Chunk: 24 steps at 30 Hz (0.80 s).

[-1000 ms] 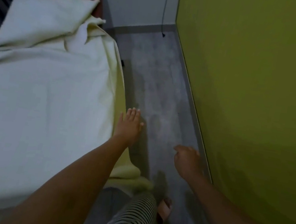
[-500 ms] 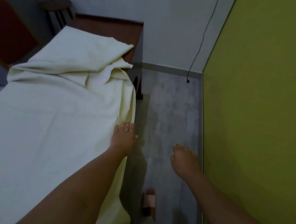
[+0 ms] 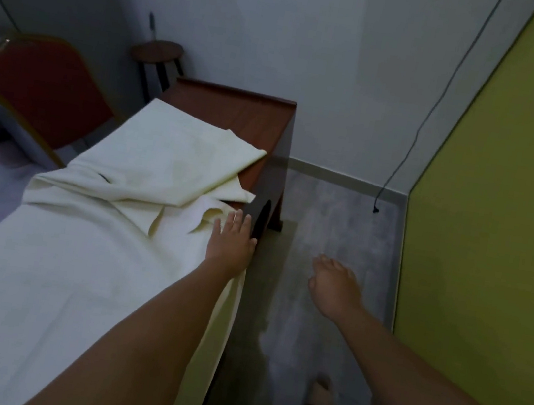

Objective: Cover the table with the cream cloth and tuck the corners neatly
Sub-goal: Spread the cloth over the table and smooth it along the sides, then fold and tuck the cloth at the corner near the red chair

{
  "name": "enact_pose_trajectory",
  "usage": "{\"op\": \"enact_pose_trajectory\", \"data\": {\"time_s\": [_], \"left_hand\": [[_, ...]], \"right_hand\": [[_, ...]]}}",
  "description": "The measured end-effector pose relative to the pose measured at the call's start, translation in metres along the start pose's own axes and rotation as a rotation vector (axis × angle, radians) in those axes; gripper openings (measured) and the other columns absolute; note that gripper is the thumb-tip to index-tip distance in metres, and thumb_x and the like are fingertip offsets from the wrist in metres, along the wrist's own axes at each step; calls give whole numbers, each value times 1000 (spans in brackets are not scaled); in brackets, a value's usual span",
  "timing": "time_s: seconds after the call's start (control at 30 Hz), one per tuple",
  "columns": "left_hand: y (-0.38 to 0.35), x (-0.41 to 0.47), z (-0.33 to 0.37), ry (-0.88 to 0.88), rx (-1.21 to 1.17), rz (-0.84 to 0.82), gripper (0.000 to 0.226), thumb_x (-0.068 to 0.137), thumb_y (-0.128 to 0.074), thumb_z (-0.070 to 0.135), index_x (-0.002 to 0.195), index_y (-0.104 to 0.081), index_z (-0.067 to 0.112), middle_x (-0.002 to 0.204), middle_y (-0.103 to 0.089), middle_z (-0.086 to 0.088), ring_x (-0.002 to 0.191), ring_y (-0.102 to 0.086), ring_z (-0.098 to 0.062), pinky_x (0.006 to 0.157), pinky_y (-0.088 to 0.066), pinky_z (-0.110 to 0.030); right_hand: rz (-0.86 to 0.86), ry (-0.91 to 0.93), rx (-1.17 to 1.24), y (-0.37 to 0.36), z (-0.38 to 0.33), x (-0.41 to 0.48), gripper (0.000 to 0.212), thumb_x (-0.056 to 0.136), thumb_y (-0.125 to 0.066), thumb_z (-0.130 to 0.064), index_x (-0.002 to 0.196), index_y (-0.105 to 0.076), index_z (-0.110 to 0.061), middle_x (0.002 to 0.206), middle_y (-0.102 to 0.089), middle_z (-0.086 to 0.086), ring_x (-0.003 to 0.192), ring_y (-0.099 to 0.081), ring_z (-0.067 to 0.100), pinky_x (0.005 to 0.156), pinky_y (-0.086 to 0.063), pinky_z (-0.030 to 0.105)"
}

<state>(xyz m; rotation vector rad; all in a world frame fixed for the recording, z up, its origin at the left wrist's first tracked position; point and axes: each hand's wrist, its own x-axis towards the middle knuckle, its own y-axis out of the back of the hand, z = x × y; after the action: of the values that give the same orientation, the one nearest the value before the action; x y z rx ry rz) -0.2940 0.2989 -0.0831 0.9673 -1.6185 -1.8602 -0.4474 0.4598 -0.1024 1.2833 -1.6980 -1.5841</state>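
Resting my left hand (image 3: 231, 244), fingers straight and together, on the cream cloth (image 3: 83, 265); its bunched fold lies just beyond, toward the table (image 3: 253, 120) end; my right hand (image 3: 336, 287) hangs loosely curled, farther off.

cloth (image 3: 76, 260) is seen plain cream | table (image 3: 253, 120) is shown reddish-brown | chair (image 3: 43, 89) is padded in red, framed in gold | side wall (image 3: 508, 203) is painted yellow-green | far wall (image 3: 315, 53) is painted pale grey | floor (image 3: 335, 219) is mottled grey | cord (image 3: 375, 209) is seen black

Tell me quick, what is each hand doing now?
Left hand: open, fingers straight, resting on the cream fabric cloth.
Right hand: open, loosely curled, holding nothing.
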Motion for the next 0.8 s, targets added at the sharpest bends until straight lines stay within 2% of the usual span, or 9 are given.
{"op": "enact_pose_trajectory", "data": {"time_s": [0.1,0.23,0.37,0.53,0.8], "left_hand": [[14,40,-2,57,16,45,58,103,-19,39,152,-6,13,161,-2,-10,148,2,-25,119,-1,-44],[28,85,-13,169,-23,79,59,102,-12,43,153,-6,13,161,-1,-9,149,3,-24,120,1,-47],[36,112,-39,320,-65,80,60,101,-10,45,153,-3,15,161,1,-7,149,4,-23,119,3,-45],[17,118,-92,473,-153,-49,63,102,-16,43,151,-5,7,160,-3,-14,148,-2,-27,120,-5,-44],[9,163,-143,479,-162,-156,65,100,-23,43,151,-6,6,160,-6,-13,148,-4,-24,119,-7,-42]], "right_hand": [[-24,59,-24,17,2,51,52,100,-31,-29,149,-22,-15,158,-18,3,143,-18,21,117,-12,42],[-30,182,-52,39,-2,119,53,100,-31,-31,149,-20,-15,159,-16,3,145,-15,22,117,-15,43],[-79,329,-103,52,-26,174,53,101,-29,-32,150,-19,-14,159,-14,4,146,-10,24,117,-11,47],[-143,539,-136,49,-78,213,51,101,-26,-31,150,-20,-15,158,-17,2,146,-10,23,117,-9,48],[-202,792,-214,31,-149,259,53,101,-24,-36,150,-18,-14,159,-14,4,146,-8,22,117,-6,50]]}}
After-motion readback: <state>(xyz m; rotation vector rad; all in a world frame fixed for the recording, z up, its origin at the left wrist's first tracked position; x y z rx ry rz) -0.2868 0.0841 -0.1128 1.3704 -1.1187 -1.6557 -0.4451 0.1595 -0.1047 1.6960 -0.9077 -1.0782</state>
